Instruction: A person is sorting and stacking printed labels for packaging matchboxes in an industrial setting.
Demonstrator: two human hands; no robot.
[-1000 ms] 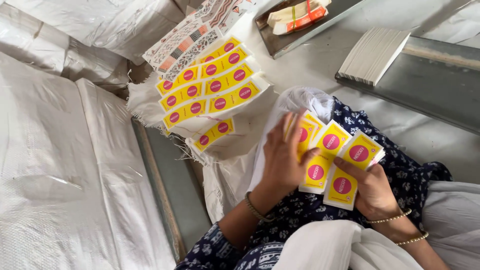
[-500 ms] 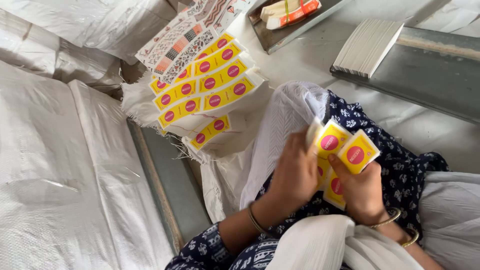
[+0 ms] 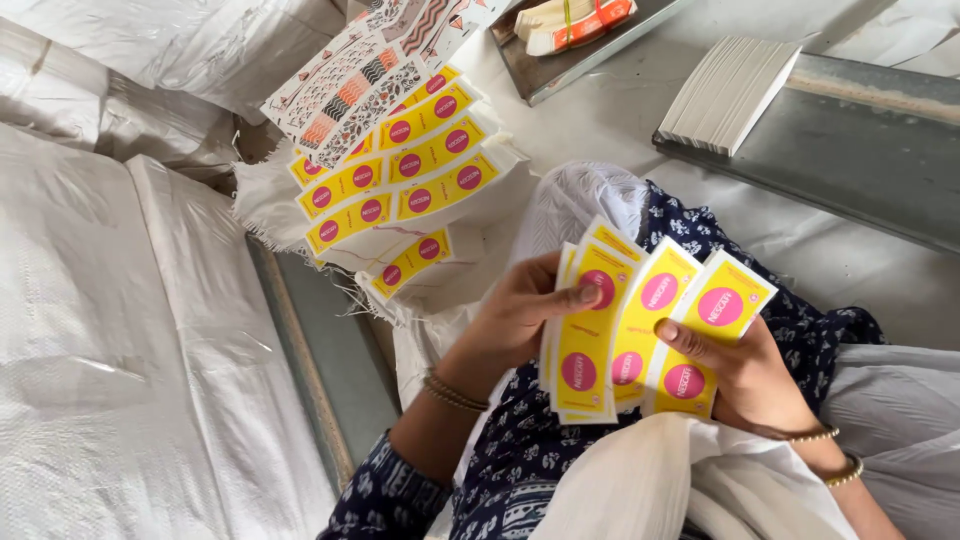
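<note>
- Since half a second ago, the fan of flat yellow packets with pink circles [image 3: 640, 330] has spread wider between the hands, and more of their faces show.
- The left hand [image 3: 520, 318] grips the fan's left edge, thumb laid across the front packet; its other fingers are hidden behind the packets.
- The right hand [image 3: 745, 375] holds the right side from beneath, with one fingertip on a packet face and the rest covered.
- The fan sits over the lap, above a dark blue flowered garment [image 3: 530, 450] and a white cloth [image 3: 640, 490] that is cut off at the bottom edge.
- Farther off, rows of the same yellow packets [image 3: 400, 175] lie in an open white woven sack [image 3: 270, 200], partly covered by patterned cardboard sheets [image 3: 360, 80].
- Beyond these, a stack of white flat cards [image 3: 725, 95] rests on a grey metal ledge [image 3: 860, 160], and a metal tray [image 3: 570, 50] is cropped by the top edge.
</note>
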